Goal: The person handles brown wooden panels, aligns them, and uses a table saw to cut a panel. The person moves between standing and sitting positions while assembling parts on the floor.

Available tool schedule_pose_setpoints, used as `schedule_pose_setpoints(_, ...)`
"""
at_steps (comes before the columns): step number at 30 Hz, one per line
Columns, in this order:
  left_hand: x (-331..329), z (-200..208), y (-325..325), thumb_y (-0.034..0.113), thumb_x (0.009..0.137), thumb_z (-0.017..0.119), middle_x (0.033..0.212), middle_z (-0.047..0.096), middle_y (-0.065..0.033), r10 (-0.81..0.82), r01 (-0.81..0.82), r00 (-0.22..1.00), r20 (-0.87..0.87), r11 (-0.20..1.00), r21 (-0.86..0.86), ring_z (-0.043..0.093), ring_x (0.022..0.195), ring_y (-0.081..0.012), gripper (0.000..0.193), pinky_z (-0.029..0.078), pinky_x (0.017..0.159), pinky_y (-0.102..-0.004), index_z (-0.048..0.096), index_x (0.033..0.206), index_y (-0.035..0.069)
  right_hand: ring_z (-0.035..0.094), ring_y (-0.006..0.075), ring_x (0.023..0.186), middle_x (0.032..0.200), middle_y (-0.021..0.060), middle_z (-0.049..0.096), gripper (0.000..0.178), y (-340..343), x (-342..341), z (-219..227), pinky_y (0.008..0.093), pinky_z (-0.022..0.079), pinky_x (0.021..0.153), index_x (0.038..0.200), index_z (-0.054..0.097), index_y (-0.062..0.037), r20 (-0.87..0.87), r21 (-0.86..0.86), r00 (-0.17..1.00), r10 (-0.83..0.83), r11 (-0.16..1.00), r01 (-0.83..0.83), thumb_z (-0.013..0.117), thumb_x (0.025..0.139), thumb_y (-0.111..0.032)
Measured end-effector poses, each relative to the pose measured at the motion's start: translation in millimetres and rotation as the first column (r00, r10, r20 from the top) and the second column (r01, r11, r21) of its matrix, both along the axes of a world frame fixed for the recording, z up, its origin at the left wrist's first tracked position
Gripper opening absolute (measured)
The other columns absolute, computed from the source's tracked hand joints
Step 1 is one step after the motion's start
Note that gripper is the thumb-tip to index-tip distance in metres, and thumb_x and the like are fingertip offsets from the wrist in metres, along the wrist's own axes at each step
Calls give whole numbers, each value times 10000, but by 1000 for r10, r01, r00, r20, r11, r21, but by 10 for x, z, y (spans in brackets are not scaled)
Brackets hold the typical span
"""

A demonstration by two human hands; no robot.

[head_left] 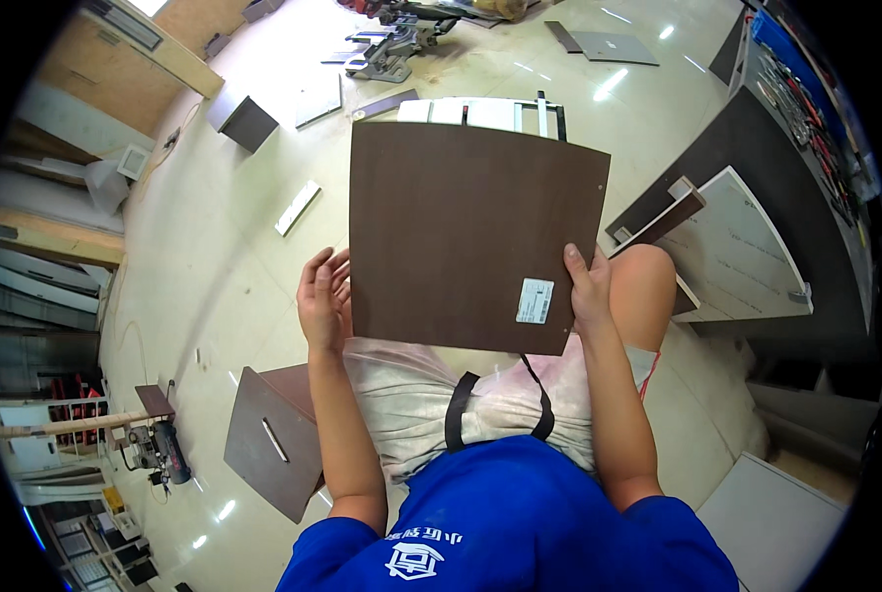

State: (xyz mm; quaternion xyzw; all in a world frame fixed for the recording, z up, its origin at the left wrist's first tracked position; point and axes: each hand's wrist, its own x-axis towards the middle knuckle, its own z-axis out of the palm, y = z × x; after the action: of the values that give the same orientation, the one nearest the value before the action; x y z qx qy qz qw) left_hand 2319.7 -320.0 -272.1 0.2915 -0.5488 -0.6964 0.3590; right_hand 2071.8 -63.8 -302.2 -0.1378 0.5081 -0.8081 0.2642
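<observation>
A dark brown board [460, 227], nearly square, is held up in front of me above my lap. My right hand [589, 291] grips its right edge, thumb on the face and fingers behind. A white label [535, 301] is stuck near the board's lower right corner. Small holes show along the right side. Just beside the left edge is my left hand [324, 301], its fingers loosely bent and apart; part of them is hidden by the board's edge. Behind the board's top, a white stand with a metal frame [520, 113] is partly covered.
A brown panel with a pen-like stick [275, 441] on it lies at lower left. A white-faced panel [732, 252] leans at right, near a dark bench with tools [806, 109]. Offcuts [298, 207] lie on the tiled floor; a saw-like machine [386, 49] stands ahead.
</observation>
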Motion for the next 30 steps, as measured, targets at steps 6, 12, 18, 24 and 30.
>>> schedule_pose_setpoints(6,-267,369,132,393,1008,477,1147,626,-69,98,-2,832,546,985,-175,591,962,-117,468,477,827,-239,548,1253,0,594,164,1024,1142,101,624,467,-54,-4,-42,293,469,907,1211,532,41,-53,-22,991,122,992,-123,688,906,-277)
schedule_pose_setpoints(12,-501,-24,-175,406,1007,478,1099,641,-76,-142,146,983,113,989,-23,597,956,-128,467,494,833,-271,559,1200,-11,598,162,1009,1123,99,632,469,-197,-178,-19,292,473,896,1195,535,40,-180,53,974,138,990,-131,700,898,-282)
schedule_pose_setpoints(18,-928,-283,-399,403,1008,480,1026,657,-80,-136,139,987,86,990,-26,610,888,-124,459,500,799,-268,578,1151,-22,602,161,985,1104,99,636,456,-392,-552,-221,298,482,875,1186,546,38,-111,141,980,163,979,-146,682,910,-299)
schedule_pose_setpoints(24,-1405,-648,-726,406,1010,455,959,664,-87,-131,141,961,244,990,-21,618,833,-133,468,501,749,-268,601,1086,-32,610,168,975,1107,115,640,439,-800,-894,-570,294,482,861,1197,555,35,114,339,990,85,933,-119,587,965,-336)
schedule_pose_setpoints(30,-1716,-1004,-935,364,1020,445,971,662,-96,-206,94,866,456,962,255,601,854,-135,463,483,782,-276,602,1100,-63,613,178,981,1126,112,641,474,-1043,-1036,-903,302,480,868,1213,546,38,295,501,955,7,850,-161,578,966,-365)
